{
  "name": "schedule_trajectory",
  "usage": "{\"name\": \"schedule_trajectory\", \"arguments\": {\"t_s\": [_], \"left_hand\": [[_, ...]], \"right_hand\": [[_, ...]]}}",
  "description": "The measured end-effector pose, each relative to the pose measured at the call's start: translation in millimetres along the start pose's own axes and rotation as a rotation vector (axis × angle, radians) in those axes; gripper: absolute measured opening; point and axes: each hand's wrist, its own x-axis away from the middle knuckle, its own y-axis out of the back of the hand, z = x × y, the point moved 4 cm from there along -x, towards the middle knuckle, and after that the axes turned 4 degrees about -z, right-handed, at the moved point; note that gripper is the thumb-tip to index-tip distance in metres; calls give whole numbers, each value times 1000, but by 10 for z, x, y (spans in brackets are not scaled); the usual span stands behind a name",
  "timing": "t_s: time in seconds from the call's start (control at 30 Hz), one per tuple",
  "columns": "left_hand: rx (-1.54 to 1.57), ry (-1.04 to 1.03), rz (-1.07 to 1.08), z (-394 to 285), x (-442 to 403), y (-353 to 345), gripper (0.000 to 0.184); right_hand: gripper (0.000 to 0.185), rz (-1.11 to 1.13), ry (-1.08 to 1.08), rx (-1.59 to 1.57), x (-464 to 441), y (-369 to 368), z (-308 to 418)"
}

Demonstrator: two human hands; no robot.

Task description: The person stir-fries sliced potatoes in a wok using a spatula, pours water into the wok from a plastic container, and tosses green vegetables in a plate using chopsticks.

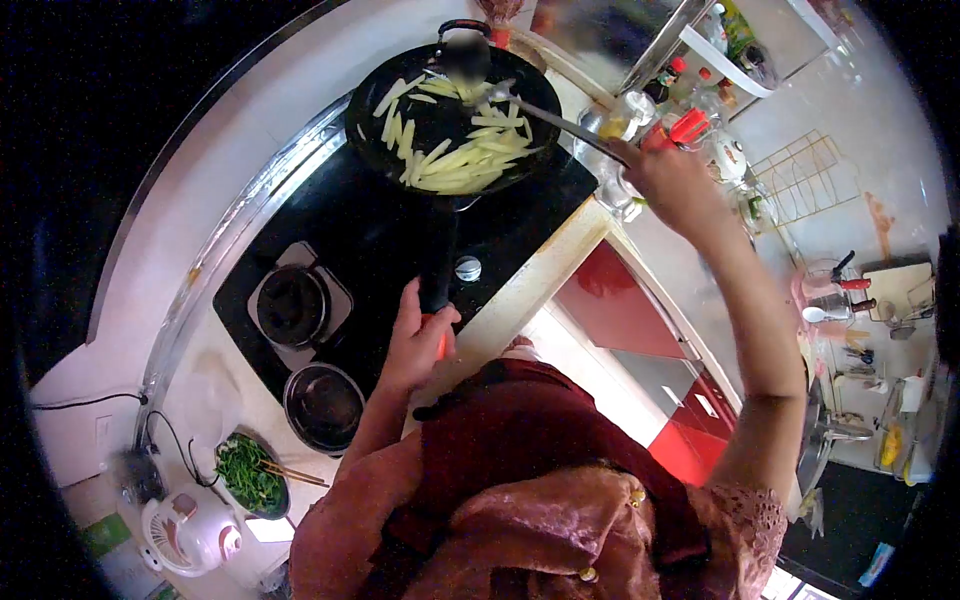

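A large black wok (415, 130) stands on the cooktop at the top of the view, with pale cut strips (470, 165) spread round its bottom and right side. My left hand (422, 340) is closed round the end of the wok's black handle (438, 250). Up at the right, my right hand (668, 175) grips a long metal spatula (565, 122). The spatula's head reaches into the wok among the strips near the far side, where a dark blur partly covers it.
On the cooktop's left is a second burner (292, 305), with a round dark pan (324, 408) beside it. Green leaves with chopsticks fill a bowl (250, 475). A white appliance (190, 530) stands lower left. Bottles and jars (690, 90) line the wall behind my right hand.
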Motion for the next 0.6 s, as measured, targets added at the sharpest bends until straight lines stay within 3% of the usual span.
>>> {"name": "schedule_trajectory", "arguments": {"t_s": [0.07, 0.17, 0.3, 0.47, 0.57, 0.6], "left_hand": [[12, -38, 13, 75, -38, 18, 59], [10, -50, 5, 68, -17, 24, 59], [5, -73, 37, 78, -24, 28, 60], [-11, -80, 16, 38, -6, 13, 60], [-3, -77, 18, 67, -9, 16, 61], [2, -69, 16, 71, -13, 14, 62]], "right_hand": [[45, 11, -105, -36, -203, -307, -13], [43, 27, -69, -179, -154, -404, 93], [41, 59, -14, -368, 222, -79, -29], [37, 118, -18, -204, 524, 796, -285], [36, -9, 121, -215, 358, 481, -184], [36, 58, 124, -195, 203, 274, -123]]}}
